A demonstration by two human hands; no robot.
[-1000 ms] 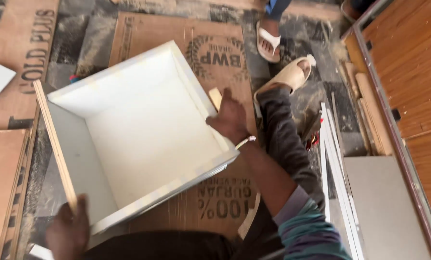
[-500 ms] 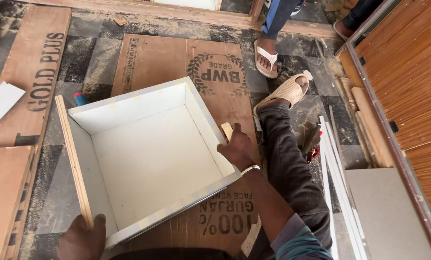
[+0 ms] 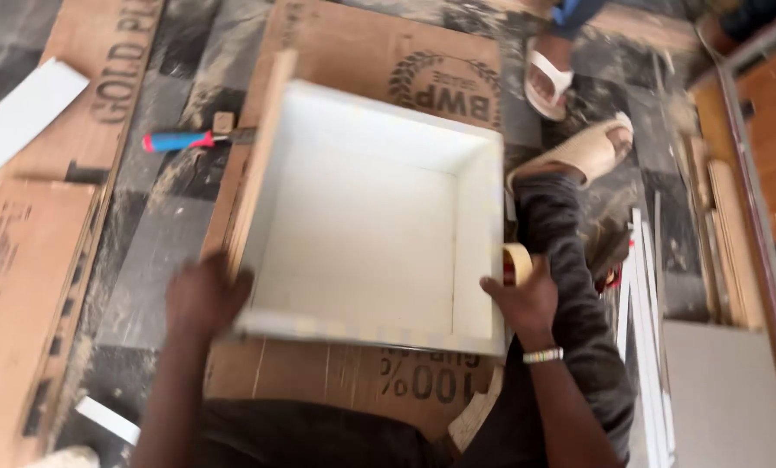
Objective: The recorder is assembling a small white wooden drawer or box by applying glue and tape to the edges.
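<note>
The white open box (image 3: 366, 221) is held on plywood sheets (image 3: 353, 52) on the floor, the left hand (image 3: 204, 296) clasped over its near-left corner and the right hand (image 3: 522, 299) pinching a tape roll (image 3: 516, 263) against its right wall, where, judging by the one-sided grip, the box could be tipped or slid askew

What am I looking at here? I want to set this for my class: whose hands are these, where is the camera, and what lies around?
The camera sits on a person's head, looking down. The left hand and right hand grip the sides of a white open box resting on brown plywood sheets on the floor. The right hand also holds a tape roll. A blue-and-red handled tool lies to the left. At the top, a white sandal belongs to another person.
</note>
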